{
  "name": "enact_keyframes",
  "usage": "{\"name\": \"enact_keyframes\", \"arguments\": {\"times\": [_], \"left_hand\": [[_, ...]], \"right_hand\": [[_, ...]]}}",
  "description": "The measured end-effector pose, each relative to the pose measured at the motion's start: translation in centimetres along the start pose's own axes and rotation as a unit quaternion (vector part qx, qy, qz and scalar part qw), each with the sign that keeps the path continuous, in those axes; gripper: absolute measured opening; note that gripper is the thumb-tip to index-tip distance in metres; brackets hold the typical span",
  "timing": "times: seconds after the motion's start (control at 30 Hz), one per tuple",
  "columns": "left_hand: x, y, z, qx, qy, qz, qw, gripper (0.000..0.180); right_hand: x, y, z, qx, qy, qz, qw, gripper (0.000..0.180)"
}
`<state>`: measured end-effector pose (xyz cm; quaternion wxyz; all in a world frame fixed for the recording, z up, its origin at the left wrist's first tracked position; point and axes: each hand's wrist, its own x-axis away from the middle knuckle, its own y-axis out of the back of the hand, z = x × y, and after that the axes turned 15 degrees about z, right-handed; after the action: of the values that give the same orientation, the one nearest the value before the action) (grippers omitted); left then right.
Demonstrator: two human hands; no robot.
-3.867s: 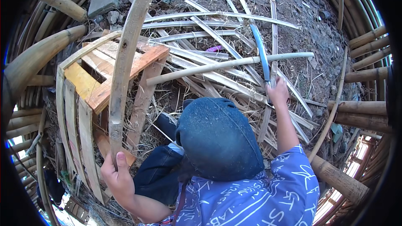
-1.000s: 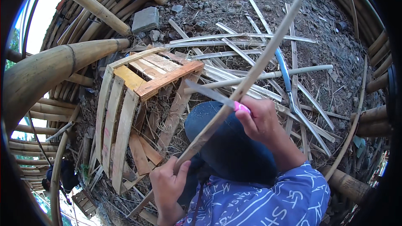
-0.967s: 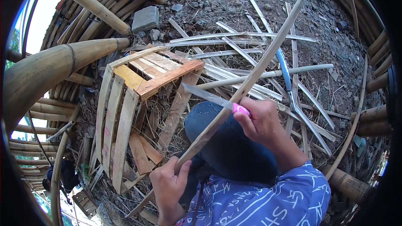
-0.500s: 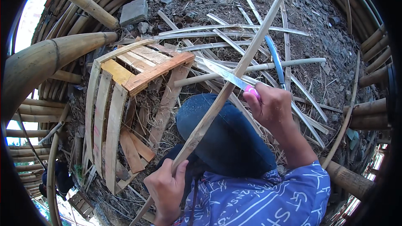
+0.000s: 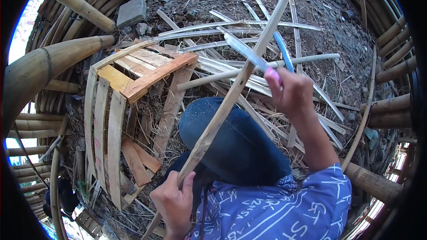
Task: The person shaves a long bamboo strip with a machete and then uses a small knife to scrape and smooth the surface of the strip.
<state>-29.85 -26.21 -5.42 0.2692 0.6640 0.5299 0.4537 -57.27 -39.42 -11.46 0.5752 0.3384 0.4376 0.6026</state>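
My left hand (image 5: 172, 199) is closed round the lower part of a long wooden stick (image 5: 211, 135), which slants up and away to the right across my bent knee (image 5: 242, 151). My right hand (image 5: 291, 91) grips the pink handle of a knife (image 5: 249, 53). Its pale blade points up and to the left and crosses the stick's upper half; whether the edge touches the wood I cannot tell. Bamboo strips (image 5: 249, 23) lie criss-crossed on the ground beyond the knife, and a blue-coated rod or blade (image 5: 283, 49) lies among them.
A slatted wooden crate (image 5: 116, 142) lies on its side at my left, loose boards inside. Thick bamboo poles (image 5: 53, 60) rise at the left, and more bamboo (image 5: 396, 69) walls the right. A grey block (image 5: 132, 12) sits at the back left. Shavings and stones cover the dirt.
The knife has moved up along the stick, its blade now steeper, with my right hand a little higher and farther right. My left hand keeps its hold. The whole view has shifted slightly.
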Motion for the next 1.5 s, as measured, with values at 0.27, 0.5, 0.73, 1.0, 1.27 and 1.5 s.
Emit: {"name": "enact_keyframes", "arguments": {"times": [0.27,0.5,0.73,1.0,1.27,1.5], "left_hand": [[-0.2,-0.4,0.3,-0.008,-0.012,-0.025,1.000,0.035],[1.0,-1.4,2.0,0.005,-0.021,-0.044,0.999,0.040],[1.1,0.0,1.1,-0.023,0.020,0.008,1.000,0.039],[0.2,-0.2,1.7,0.090,-0.004,0.077,0.993,0.035],[-0.1,-0.1,1.4,0.064,-0.005,0.060,0.996,0.037],[0.1,0.2,1.8,0.093,0.018,0.103,0.990,0.036]], "right_hand": [[-0.7,0.7,-0.6,0.012,0.022,-0.036,0.999,0.044],[-0.4,0.5,-0.8,-0.011,0.063,-0.014,0.998,0.044],[0.1,-0.2,0.1,-0.077,0.089,0.018,0.993,0.041],[1.0,-2.2,2.4,-0.085,0.187,0.015,0.978,0.046],[-1.1,-2.5,-0.3,-0.034,0.151,-0.030,0.988,0.045],[-2.2,-2.6,-1.7,0.007,0.152,-0.079,0.985,0.046]]}}
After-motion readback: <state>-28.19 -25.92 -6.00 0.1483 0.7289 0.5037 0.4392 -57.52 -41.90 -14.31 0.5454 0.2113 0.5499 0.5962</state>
